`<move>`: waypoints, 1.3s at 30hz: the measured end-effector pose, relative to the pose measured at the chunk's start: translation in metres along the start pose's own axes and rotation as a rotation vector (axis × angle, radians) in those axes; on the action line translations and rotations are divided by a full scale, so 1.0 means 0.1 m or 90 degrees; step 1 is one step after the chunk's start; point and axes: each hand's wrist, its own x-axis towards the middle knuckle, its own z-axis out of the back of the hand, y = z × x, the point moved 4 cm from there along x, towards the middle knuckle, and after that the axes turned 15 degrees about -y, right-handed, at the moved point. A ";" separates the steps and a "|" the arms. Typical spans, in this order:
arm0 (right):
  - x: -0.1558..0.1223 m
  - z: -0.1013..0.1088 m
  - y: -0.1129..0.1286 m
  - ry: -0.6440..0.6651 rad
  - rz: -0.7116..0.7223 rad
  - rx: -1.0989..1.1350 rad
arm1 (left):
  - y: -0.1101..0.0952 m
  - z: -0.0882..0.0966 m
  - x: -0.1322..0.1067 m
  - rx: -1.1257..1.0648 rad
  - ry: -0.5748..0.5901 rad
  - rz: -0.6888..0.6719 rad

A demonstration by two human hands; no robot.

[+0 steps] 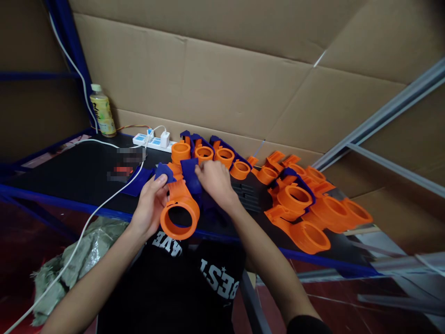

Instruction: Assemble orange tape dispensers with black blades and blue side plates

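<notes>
My left hand (149, 204) is closed around an orange plastic ring part (180, 214) with blue flaps, held just above the near edge of the black table (79, 174). Its round opening faces me. My right hand (215, 183) pinches a blue flap (189, 174) on top of that same part. A row of similar orange rings with blue pieces (208, 155) lies just behind my hands. A larger pile of orange ring parts (306, 204) lies to the right of my right hand.
A white power strip (153, 140) with plugged chargers and a white cable (114, 192) sits at the back left. A drink bottle (102, 111) stands in the far left corner. Cardboard walls (243, 83) close the back. A grey-green sack (66, 264) lies below left.
</notes>
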 end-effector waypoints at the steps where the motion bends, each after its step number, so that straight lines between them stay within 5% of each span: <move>1: 0.00 0.10 -0.03 -0.024 -0.001 0.012 | 0.01 0.00 0.01 0.000 -0.001 -0.015; 4: -0.12 0.42 -0.07 -0.149 0.040 0.088 | 0.03 0.00 0.02 0.013 0.000 -0.062; 8: -0.53 0.72 0.01 -0.281 0.215 0.141 | 0.07 0.00 -0.02 0.022 -0.022 -0.082; 13: -0.90 0.82 0.06 -0.338 0.354 0.076 | 0.11 -0.03 -0.11 0.027 -0.019 -0.096; 22: -0.96 0.90 -0.02 -0.395 0.412 0.067 | 0.17 -0.05 -0.17 0.017 -0.005 -0.048; 31: -1.04 0.87 -0.03 -0.294 0.419 0.057 | 0.19 -0.07 -0.22 0.067 0.009 -0.099; 34: -1.05 0.90 -0.07 -0.221 0.378 0.227 | 0.16 -0.08 -0.26 0.088 0.021 -0.131; 39: -0.98 0.77 -0.22 -0.096 0.153 0.549 | 0.11 -0.10 -0.35 0.154 0.120 -0.140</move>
